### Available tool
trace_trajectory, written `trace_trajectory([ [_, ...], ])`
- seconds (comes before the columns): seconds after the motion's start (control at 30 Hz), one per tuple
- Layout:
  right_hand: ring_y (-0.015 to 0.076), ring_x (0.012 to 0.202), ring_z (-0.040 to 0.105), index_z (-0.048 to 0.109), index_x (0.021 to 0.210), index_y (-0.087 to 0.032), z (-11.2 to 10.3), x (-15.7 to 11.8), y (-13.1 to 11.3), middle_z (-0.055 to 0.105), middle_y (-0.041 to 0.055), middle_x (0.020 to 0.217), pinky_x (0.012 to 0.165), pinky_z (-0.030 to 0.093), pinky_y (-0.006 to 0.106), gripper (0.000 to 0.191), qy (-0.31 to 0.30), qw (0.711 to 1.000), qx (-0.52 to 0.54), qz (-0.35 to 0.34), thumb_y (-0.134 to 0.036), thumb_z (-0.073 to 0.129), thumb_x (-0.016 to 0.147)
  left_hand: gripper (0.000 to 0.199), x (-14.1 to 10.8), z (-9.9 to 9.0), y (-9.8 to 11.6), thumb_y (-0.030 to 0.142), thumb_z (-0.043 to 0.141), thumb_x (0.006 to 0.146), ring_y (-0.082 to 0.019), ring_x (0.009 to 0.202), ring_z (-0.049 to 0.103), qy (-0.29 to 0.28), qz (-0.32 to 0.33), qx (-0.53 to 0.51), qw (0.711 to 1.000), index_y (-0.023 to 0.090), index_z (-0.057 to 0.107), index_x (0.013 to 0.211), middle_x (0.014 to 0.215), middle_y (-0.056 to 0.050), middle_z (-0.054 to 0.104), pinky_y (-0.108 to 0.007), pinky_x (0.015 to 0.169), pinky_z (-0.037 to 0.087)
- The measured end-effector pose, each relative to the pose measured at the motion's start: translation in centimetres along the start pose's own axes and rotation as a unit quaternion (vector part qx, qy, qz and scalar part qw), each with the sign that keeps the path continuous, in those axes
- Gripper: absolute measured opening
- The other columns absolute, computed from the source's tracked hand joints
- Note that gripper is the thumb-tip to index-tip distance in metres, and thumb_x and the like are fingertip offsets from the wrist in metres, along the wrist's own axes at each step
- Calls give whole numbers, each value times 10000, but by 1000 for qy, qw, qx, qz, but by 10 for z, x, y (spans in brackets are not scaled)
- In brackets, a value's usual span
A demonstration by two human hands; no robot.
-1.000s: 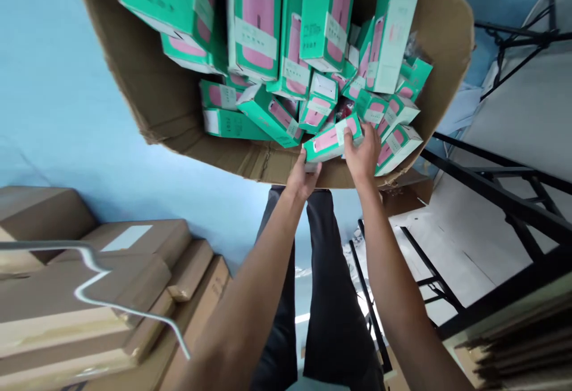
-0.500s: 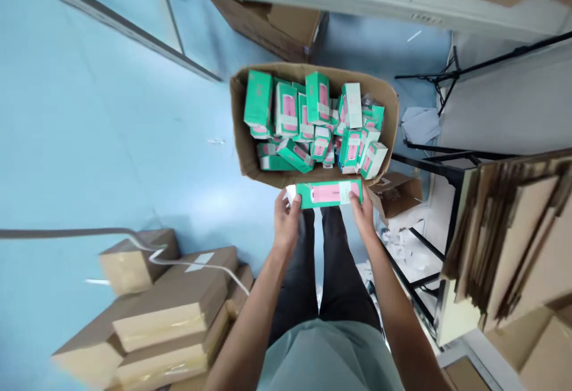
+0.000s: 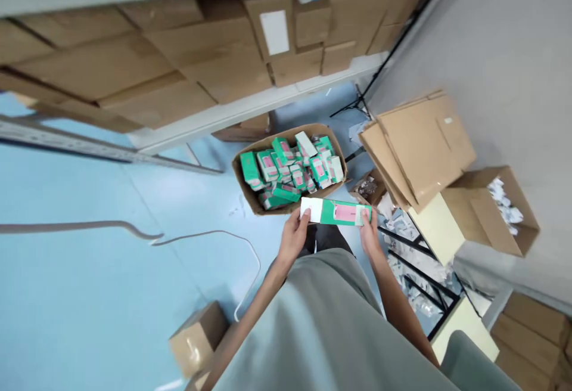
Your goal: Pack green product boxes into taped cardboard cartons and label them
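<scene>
A long green box with a pink picture and a white end flap [image 3: 342, 212] is held level in front of my body. My left hand [image 3: 295, 231] grips its left end, thumb on the white flap. My right hand [image 3: 369, 233] closes on its right end, thumb on top by a pale label. Just beyond it, a large open carton [image 3: 243, 185] stands on the floor, holding several similar green and white boxes [image 3: 282, 191] in a jumble.
Shelving packed with cardboard boxes [image 3: 201, 51] spans the far side. Flattened cardboard [image 3: 424, 140] and an open box of white scraps [image 3: 487, 212] are at the right, by a black-framed table. A cable [image 3: 196, 235] crosses the left; a closed box [image 3: 199, 337] sits lower left.
My view has tilted up and turned right, bringing the shelf boxes into sight. The white end flap now shows more fully. Both hands keep hold of the green box.
</scene>
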State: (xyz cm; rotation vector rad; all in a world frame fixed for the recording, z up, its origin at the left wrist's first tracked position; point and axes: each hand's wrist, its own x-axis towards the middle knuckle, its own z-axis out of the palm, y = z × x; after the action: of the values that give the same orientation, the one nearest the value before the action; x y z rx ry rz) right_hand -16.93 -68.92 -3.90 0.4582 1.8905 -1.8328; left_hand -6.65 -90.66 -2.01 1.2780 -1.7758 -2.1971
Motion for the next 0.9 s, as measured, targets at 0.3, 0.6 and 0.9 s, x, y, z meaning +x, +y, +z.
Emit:
trace_trajectory([
  [0.3,243,1199,736,634,1359,-307,-116,-120,-39,765,38,1273,966,624,371,578,149,956,241,-69,-577,801,876,722,-83,88,90,807,791,784,-358,1026,809,-201,-14,32,979,172,774,1127,1110,-153,834,-520,953,675],
  [0.6,241,1019,780,670,1193,-283,-248,-274,22,816,30,1143,831,642,344,536,308,872,373,-75,-642,847,836,806,-221,224,66,601,933,756,-353,1419,662,-488,127,179,845,255,678,1439,1521,-145,687,-464,1186,562],
  [0.9,247,1030,776,675,1151,-283,-334,-401,102,818,37,1152,825,634,351,531,433,761,473,-97,-674,842,832,485,-351,335,-8,627,687,974,-333,1198,748,-670,262,331,610,199,795,1174,1230,-144,804,-501,1119,576],
])
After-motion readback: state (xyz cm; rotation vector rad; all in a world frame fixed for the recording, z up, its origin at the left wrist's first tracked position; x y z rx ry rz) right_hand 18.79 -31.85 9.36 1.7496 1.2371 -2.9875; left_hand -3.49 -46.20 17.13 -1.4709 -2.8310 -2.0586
